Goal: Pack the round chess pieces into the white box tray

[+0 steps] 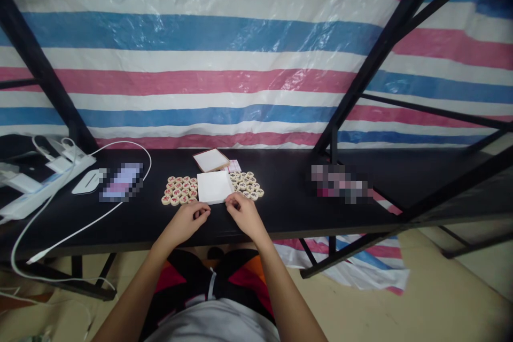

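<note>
A shallow white square box [215, 187] sits on the black table, its white inside facing up. Xiangqi pieces flank it: red-marked ones [179, 190] in rows on the left, dark-marked ones [247, 186] on the right. My right hand [243, 212] has its thumb and fingertips closed at the box's near right corner. By the near left corner rests my left hand [188, 220], its fingers curled in with nothing visible in them. Behind the box, a second square box part [211, 160] with a brown edge lies tilted over, partly covering a pink-and-white printed paper [234, 166].
On the left lie a phone [122, 181], a white flat device [87, 181], a power strip [44, 187] and a loose white cable [76, 230]. A blurred-out item [340, 184] is at right. Black metal posts [360, 85] and a striped tarp [208, 80] stand behind.
</note>
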Available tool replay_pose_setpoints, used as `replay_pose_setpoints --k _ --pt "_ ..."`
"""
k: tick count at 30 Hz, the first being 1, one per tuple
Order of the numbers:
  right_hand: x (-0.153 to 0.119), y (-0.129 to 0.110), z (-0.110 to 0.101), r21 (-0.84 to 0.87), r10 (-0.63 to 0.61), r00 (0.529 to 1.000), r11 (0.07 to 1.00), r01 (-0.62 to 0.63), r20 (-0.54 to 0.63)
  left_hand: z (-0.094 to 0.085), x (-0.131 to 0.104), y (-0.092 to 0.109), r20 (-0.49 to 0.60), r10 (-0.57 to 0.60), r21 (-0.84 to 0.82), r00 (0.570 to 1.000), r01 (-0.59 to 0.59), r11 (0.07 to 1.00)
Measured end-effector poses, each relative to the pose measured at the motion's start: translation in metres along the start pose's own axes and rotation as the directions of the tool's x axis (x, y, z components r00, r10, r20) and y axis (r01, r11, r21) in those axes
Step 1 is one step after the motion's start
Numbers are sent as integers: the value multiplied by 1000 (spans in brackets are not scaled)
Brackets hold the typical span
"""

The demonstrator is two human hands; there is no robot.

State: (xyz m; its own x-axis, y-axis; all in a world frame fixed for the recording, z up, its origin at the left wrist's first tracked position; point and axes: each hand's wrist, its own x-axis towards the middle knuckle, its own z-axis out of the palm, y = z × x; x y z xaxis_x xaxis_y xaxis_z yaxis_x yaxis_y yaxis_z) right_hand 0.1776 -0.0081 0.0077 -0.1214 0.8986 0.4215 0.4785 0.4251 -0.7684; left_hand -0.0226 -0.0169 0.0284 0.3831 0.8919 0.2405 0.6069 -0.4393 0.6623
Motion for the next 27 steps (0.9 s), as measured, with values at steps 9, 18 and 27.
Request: replay_pose_setpoints --k 9,18,27 --pt "0 -2 -1 14 4 1000 1000 -4 -5 1 0 -1 4 -8 6 1000 8 1000" --pt "0 3 1 1 -5 1000 1000 5 -1 2 0 -3 15 -8 2 1000 8 1000" --pt "0 1 2 -12 5 1000 1000 -5 11 0 0 -2 10 -21 -7 1000 21 1000"
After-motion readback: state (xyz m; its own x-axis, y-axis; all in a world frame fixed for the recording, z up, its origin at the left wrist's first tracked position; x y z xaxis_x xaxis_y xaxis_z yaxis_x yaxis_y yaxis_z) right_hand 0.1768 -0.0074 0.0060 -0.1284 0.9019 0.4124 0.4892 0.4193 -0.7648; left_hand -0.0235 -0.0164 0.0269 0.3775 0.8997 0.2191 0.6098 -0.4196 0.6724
